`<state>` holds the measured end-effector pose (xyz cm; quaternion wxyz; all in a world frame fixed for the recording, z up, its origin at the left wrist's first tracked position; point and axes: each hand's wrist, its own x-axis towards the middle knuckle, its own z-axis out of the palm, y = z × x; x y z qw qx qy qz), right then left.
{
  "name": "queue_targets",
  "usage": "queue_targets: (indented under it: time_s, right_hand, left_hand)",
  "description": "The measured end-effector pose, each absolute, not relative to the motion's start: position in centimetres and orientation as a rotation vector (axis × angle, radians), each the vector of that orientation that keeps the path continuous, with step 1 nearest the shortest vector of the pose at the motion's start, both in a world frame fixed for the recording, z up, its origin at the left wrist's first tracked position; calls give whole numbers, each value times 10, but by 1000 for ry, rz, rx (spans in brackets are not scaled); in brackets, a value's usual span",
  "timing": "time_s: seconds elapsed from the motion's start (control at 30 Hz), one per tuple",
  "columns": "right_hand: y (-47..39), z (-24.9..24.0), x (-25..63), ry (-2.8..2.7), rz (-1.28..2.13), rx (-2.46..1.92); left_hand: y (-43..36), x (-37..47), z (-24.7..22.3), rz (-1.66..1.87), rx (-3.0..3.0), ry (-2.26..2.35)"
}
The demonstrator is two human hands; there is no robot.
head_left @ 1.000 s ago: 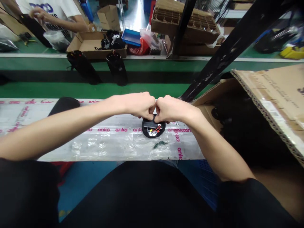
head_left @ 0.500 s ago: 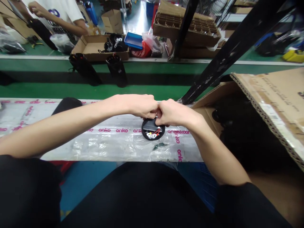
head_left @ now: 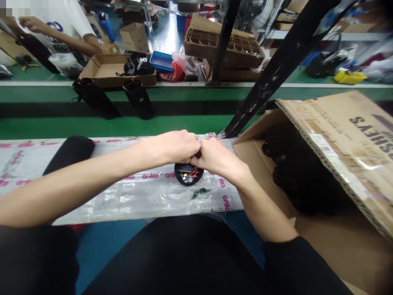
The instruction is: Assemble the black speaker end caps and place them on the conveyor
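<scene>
A round black housing (head_left: 188,181) sits on the plastic-wrapped bench (head_left: 123,200), its open face up, showing red wires and a small yellow piece inside. Over its far rim, my left hand (head_left: 181,147) and my right hand (head_left: 212,155) meet, knuckles almost touching. Both have their fingers curled in a pinch. What lies between the fingertips is hidden by the hands, and I cannot tell whether they grip the rim or a small part.
To the right stands an open cardboard box (head_left: 331,127) with black items inside. A black cylinder (head_left: 72,151) lies on the bench at left. Beyond, black tubes (head_left: 139,100) stand by a green conveyor, before a slanted black post (head_left: 273,69). A co-worker's arm (head_left: 61,35) shows at far left.
The camera view has shifted, so the scene sits further left and lower. My hands stay together over the housing's far side, covering a bit more of it.
</scene>
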<state>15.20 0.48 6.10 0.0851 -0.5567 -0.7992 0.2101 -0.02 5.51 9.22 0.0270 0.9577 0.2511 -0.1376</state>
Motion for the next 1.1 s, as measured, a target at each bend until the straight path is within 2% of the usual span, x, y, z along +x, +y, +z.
queue_targets:
  time_s: [0.13,0.3,0.37,0.43,0.57,0.73,0.9,0.97,1.1]
  right_hand:
    - [-7,58,151,-2292,564,-1720]
    - [-20,39,195,-1879,801,-1625]
    - [-26,26,236,-1581,641,-1769]
    - [-30,12,280,-1350,325,-2031]
    - [-30,-14,337,-1193,115,-2221]
    - [-22,-35,345,-1139,-32,-2301]
    - [-36,-33,332,-1201,-131,-2224]
    - [-48,-32,317,-1272,-73,-2061]
    - [-69,-44,271,-1630,333,-1650]
  left_hand:
    - [40,-4,96,-375,2941,779]
    - [35,-32,76,-11,2853,843]
    - [37,-45,67,55,2709,889]
    - [38,-55,61,67,2526,925]
    - [39,-61,64,25,2386,973]
    - [48,-49,78,-103,2353,957]
    - [53,-50,78,-156,2355,992]
    - [45,-61,71,-7,2390,1007]
    - [17,-83,52,398,2483,872]
